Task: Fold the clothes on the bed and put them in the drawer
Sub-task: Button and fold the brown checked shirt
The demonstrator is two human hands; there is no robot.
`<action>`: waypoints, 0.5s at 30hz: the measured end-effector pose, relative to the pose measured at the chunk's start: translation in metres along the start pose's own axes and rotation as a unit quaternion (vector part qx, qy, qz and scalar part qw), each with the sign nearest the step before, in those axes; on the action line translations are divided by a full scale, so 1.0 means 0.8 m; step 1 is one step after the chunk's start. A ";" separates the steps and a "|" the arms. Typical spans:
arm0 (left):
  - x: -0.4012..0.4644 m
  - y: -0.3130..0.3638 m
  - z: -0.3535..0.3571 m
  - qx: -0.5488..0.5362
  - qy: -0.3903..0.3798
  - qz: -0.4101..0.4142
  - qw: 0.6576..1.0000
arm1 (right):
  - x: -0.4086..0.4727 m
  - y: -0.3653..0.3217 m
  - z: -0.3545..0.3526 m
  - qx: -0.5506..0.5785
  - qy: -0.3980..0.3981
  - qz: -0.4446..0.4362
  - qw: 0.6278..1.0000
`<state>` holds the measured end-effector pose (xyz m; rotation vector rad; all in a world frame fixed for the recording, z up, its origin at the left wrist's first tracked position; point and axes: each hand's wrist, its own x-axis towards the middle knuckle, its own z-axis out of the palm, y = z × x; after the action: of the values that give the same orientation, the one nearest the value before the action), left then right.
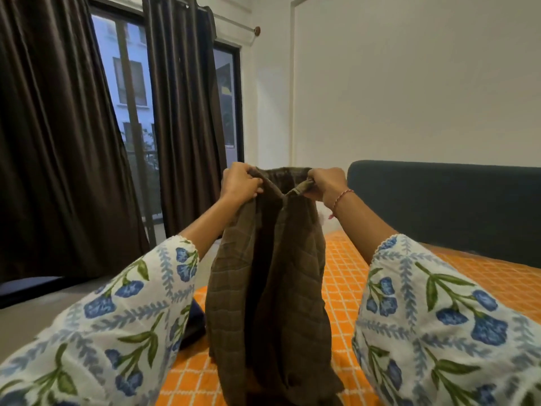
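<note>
Between both sets of fingers: brown garment [268,276], waistband pinched, hanging over bed [345,276].
Probably trousers; uneven grip risks skewed fold.

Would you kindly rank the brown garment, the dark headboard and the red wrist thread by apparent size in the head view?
1-2. Brown garment and dark headboard: similar; the garment is nearer, so unsure.
3. Red wrist thread: clearly smallest.

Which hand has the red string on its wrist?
The right hand. A thin red thread circles its wrist, while the left hand has a bare wrist. Both hands grip the top of the brown checked garment.
</note>
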<state>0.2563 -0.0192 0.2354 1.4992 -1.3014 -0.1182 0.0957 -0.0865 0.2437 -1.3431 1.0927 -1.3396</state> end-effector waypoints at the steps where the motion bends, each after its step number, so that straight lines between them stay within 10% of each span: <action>1: -0.005 -0.002 -0.001 0.065 0.030 0.008 0.997 | -0.002 0.003 -0.003 0.006 -0.017 0.018 1.000; 4: -0.001 -0.017 -0.003 0.177 0.100 0.025 0.979 | 0.006 0.015 -0.002 -0.057 0.008 -0.016 0.998; 7: 0.005 -0.034 0.004 -0.031 0.017 -0.037 0.999 | 0.011 0.028 0.008 -0.068 0.033 -0.064 0.995; 11: -0.017 -0.052 0.037 -0.290 -0.110 -0.139 0.941 | 0.011 0.050 0.029 -0.059 0.055 -0.096 0.992; 15: -0.029 -0.071 0.071 -0.127 -0.113 -0.062 0.983 | 0.007 0.073 0.040 -0.044 0.016 -0.095 0.994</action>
<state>0.2461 -0.0486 0.1579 1.3741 -1.3144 -0.5303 0.1283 -0.1023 0.1877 -1.5254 1.0770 -1.4702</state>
